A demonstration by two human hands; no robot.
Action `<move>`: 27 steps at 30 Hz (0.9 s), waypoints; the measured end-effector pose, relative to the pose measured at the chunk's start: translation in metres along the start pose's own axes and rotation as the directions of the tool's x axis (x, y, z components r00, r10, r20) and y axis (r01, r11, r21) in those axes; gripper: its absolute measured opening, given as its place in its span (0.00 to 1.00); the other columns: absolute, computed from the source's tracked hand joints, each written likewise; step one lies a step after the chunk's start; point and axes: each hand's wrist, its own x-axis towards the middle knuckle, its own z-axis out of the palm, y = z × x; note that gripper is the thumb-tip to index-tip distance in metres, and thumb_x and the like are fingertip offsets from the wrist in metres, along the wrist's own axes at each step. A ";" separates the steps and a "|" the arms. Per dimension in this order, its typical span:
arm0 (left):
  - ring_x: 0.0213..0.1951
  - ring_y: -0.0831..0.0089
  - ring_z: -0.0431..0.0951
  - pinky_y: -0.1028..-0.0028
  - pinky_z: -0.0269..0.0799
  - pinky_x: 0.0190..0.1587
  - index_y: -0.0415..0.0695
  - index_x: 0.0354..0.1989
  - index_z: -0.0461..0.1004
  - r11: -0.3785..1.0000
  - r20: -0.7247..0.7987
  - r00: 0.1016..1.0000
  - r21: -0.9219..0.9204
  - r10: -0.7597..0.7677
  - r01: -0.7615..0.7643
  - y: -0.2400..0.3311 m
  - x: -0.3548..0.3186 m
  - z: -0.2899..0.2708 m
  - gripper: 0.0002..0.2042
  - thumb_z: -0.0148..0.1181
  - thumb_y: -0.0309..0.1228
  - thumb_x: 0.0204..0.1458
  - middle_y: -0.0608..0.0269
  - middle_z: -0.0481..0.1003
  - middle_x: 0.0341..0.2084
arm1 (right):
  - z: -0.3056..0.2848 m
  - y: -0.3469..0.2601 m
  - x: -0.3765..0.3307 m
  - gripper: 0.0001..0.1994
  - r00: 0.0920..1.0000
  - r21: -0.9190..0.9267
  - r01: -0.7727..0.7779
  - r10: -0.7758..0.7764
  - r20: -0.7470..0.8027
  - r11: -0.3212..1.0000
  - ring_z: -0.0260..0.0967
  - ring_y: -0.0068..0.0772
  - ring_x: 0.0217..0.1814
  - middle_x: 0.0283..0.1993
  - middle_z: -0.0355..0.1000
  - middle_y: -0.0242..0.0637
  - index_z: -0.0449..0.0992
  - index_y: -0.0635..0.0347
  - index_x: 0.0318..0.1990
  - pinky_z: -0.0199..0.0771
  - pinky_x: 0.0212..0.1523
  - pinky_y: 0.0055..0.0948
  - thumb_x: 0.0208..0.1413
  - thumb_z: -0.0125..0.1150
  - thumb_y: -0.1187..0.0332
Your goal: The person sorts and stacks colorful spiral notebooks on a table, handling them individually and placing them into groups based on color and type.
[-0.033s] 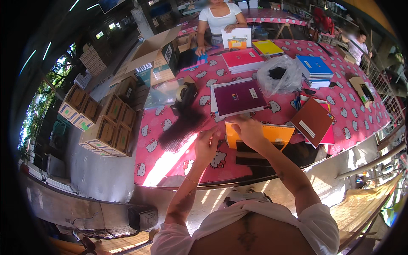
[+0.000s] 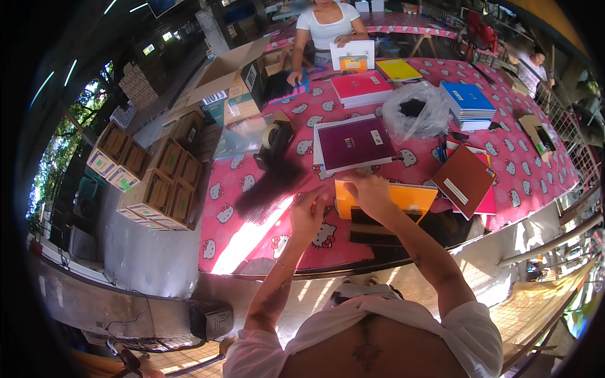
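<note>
My right hand [image 2: 370, 189] lies over the upper left corner of an orange notebook [image 2: 409, 196] on the pink patterned tablecloth [image 2: 252, 233], fingers bent around its edge. My left hand [image 2: 307, 213] hovers just left of it with curled fingers; something small and red may be pinched at the fingertips, but I cannot tell. A flat black item [image 2: 373, 228] lies under the orange notebook's near edge. A stack topped by a purple notebook [image 2: 354, 142] sits just beyond my hands.
A brown notebook [image 2: 464, 180], a clear bag [image 2: 417, 113] of black things, blue [image 2: 467, 99], red [image 2: 360, 88] and yellow [image 2: 398, 69] notebook stacks, a tape dispenser [image 2: 275, 135] and a black bundle [image 2: 271, 184] share the table. A person in white [image 2: 328, 24] sits opposite. Cardboard boxes [image 2: 157, 173] stand left.
</note>
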 end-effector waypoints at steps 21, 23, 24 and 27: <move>0.27 0.60 0.78 0.65 0.73 0.30 0.42 0.40 0.79 0.960 0.078 0.957 -0.026 0.280 -0.278 -0.028 0.043 0.007 0.08 0.65 0.29 0.54 0.56 0.76 0.28 | -0.014 -0.025 0.000 0.09 0.998 -0.040 -0.058 0.059 0.023 0.998 0.78 0.47 0.35 0.37 0.77 0.37 0.76 0.53 0.36 0.79 0.34 0.44 0.49 0.68 0.67; 0.28 0.62 0.79 0.67 0.74 0.30 0.41 0.42 0.78 0.942 0.113 0.936 0.012 0.333 -0.336 -0.032 0.050 0.002 0.09 0.65 0.29 0.55 0.56 0.76 0.29 | -0.013 -0.026 0.001 0.10 0.993 -0.099 -0.099 0.105 0.054 0.990 0.78 0.48 0.36 0.38 0.78 0.38 0.78 0.49 0.41 0.77 0.39 0.45 0.51 0.67 0.64; 0.29 0.62 0.79 0.67 0.75 0.32 0.42 0.45 0.77 0.943 0.172 0.929 0.000 0.327 -0.331 -0.027 0.053 -0.001 0.11 0.65 0.29 0.55 0.56 0.76 0.29 | -0.016 -0.026 0.001 0.10 0.993 -0.103 -0.102 0.108 0.056 0.989 0.78 0.48 0.36 0.38 0.78 0.38 0.78 0.49 0.41 0.77 0.39 0.45 0.51 0.67 0.64; 0.32 0.60 0.79 0.65 0.75 0.34 0.44 0.49 0.74 0.924 0.297 0.875 -0.160 0.381 -0.348 -0.023 0.064 -0.008 0.15 0.66 0.30 0.54 0.56 0.75 0.33 | -0.023 -0.024 0.001 0.11 0.990 -0.050 -0.100 0.104 0.094 0.994 0.78 0.47 0.36 0.37 0.78 0.37 0.78 0.48 0.42 0.77 0.38 0.45 0.52 0.67 0.62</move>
